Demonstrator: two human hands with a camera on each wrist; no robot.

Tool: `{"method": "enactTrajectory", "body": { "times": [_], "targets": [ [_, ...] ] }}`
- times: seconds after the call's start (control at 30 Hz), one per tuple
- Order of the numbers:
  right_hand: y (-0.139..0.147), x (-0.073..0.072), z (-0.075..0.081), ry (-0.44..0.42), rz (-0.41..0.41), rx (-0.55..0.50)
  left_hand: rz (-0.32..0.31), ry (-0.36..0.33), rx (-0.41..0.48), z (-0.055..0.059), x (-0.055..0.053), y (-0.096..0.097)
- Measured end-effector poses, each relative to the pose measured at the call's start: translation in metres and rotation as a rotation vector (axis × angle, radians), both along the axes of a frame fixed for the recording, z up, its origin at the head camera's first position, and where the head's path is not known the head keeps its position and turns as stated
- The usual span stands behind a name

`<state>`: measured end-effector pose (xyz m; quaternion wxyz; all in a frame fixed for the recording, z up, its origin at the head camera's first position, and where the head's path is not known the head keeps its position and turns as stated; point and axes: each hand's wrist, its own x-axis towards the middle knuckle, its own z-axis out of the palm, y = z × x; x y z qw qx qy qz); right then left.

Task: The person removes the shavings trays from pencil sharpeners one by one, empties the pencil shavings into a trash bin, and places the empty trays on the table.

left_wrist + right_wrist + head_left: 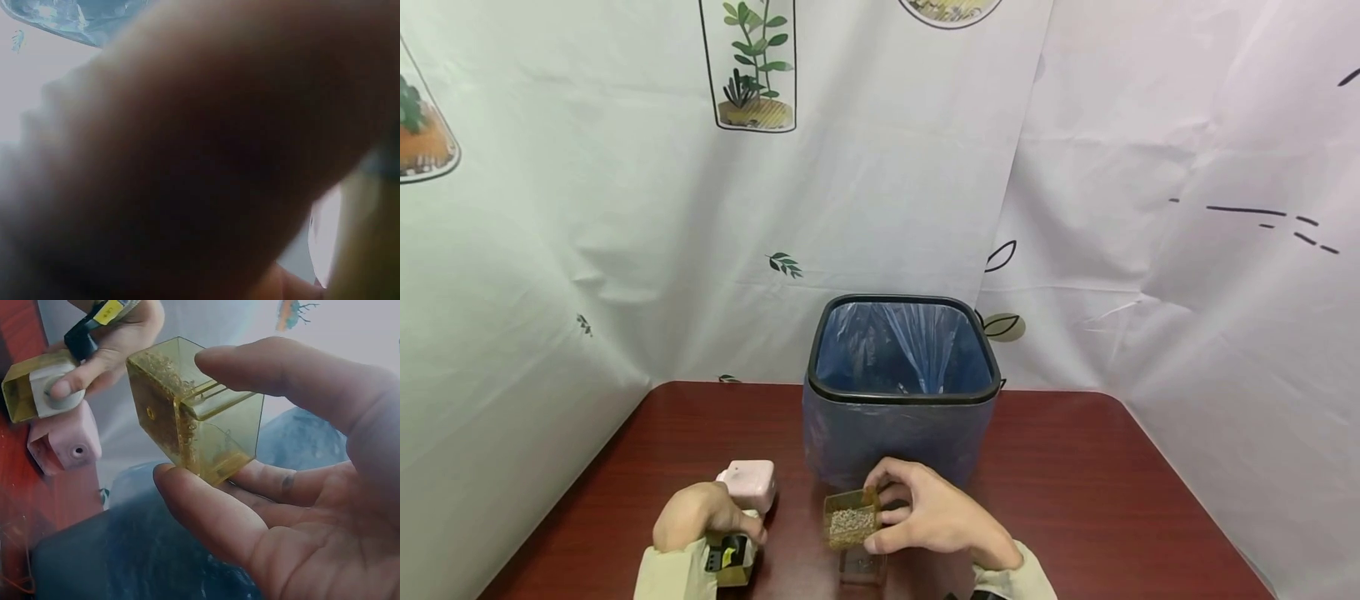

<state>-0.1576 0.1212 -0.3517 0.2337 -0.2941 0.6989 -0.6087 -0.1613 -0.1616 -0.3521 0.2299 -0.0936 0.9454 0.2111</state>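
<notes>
I report both hands occupied. The right hand (940, 512) pinches 1 amber container (852, 537) between thumb and fingers, loose debris (850, 522) inside; from here it sits in front of the lined bin (891, 437), not over its opening. The left hand (700, 510) grips a white device (41, 394) beside the pink device (752, 479). I judge the step in hand to be emptying, discharge outstanding. The next move calls for raising the container above the bin, then tipping it.
</notes>
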Motion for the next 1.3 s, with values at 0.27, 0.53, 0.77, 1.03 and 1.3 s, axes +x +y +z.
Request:
{"method": "enactTrajectory", "body": {
  "times": [0.27, 0.53, 0.77, 1.03, 1.3],
  "targets": [
    [0.015, -0.002, 0.006, -0.013, 0.015, 0.004, 0.007, 0.007, -0.156, -0.016, -0.010, -0.019],
    [0.028, -0.003, 0.011, 0.001, 0.000, 0.018, 0.009, 0.025, -0.149, -0.009, -0.005, -0.018],
    [0.038, -0.002, 0.016, 0.021, -0.034, 0.045, -0.068, 0.016, -0.075, -0.013, -0.009, -0.024],
    [0.048, 0.002, 0.025, 0.031, -0.030, 0.025, -0.071, 0.031, -0.022, -0.011, -0.009, -0.026],
    [0.060, 0.002, 0.028, 0.063, -0.062, 0.036, -0.037, 0.060, 0.019, -0.003, -0.007, -0.026]
  ]
}}
